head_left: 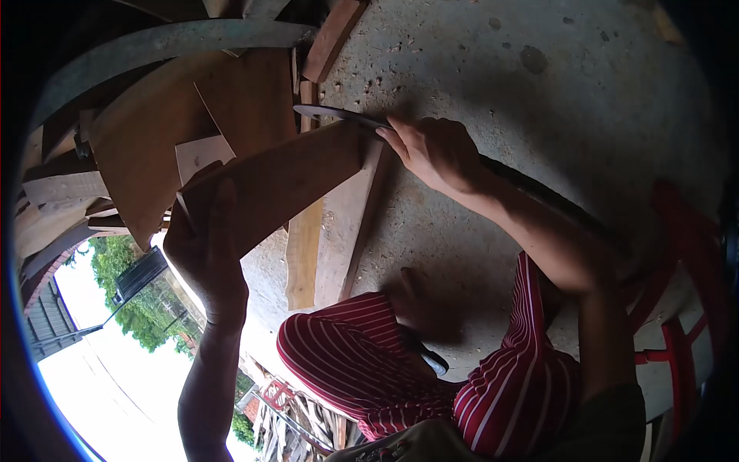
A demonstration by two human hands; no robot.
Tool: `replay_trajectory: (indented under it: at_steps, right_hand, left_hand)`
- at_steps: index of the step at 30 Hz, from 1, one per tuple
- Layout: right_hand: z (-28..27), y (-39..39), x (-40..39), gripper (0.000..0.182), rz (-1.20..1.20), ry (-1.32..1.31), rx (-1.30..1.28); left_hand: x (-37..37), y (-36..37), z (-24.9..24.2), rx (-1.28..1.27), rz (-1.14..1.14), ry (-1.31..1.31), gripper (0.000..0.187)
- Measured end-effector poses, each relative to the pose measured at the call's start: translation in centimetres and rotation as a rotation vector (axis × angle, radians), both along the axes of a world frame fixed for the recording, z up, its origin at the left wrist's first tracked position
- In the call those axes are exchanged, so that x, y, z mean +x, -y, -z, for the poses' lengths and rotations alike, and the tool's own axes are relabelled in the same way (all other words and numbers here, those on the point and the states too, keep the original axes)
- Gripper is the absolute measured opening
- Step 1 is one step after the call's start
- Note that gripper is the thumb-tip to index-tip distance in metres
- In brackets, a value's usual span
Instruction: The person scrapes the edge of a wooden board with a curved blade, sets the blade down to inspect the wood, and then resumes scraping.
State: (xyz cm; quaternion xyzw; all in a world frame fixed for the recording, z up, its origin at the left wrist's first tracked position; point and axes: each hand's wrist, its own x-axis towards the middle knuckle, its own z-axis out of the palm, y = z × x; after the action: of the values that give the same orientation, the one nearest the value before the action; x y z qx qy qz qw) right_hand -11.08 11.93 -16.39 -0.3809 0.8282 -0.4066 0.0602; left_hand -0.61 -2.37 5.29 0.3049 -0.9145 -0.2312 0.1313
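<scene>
My left hand point(208, 239) is wrapped round the near left end of a brown wooden board point(285, 181), which is held up at a slant. At the board's far right end, my right hand point(433, 150) grips a dark tool with a long, flat blade point(331, 112). The blade points left, close to the board's upper corner; whether they touch I cannot tell. Most of the tool's handle is hidden in my right fist. Under the board, a pale plank point(346, 223) and a yellowish strip of wood point(305, 258) lie on the floor.
Plywood sheets point(262, 100) and a curved grey-green piece point(185, 38) are at the upper left. A reddish wooden block point(332, 42) lies on the concrete floor point(531, 92). Red metal legs point(679, 362) stand at the right, and a wood pile point(292, 427) is at the bottom.
</scene>
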Motion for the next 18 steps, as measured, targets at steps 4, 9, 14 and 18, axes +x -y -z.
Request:
replay_trajectory:
  at_steps: [4, 9, 14, 18]
  right_hand:
    - [2.1, -1.0, 1.2, 0.024, -0.019, -0.060, -0.016]
    - [5.2, 0.0, 1.4, 0.029, -0.004, 0.005, 0.116]
    - [5.5, -0.2, 0.3, 0.033, -0.013, 0.087, 0.031]
    - [4.1, -2.0, -0.5, 0.030, -0.009, 0.039, 0.063]
  left_hand:
    - [1.3, -0.2, 0.1, 0.083, -0.058, 0.049, 0.027]
    - [0.9, 0.2, 0.2, -0.003, -0.009, -0.001, 0.031]
    - [1.4, 0.1, 0.2, -0.014, -0.011, -0.007, 0.031]
    - [4.2, -1.0, 0.5, -0.017, -0.012, -0.055, 0.029]
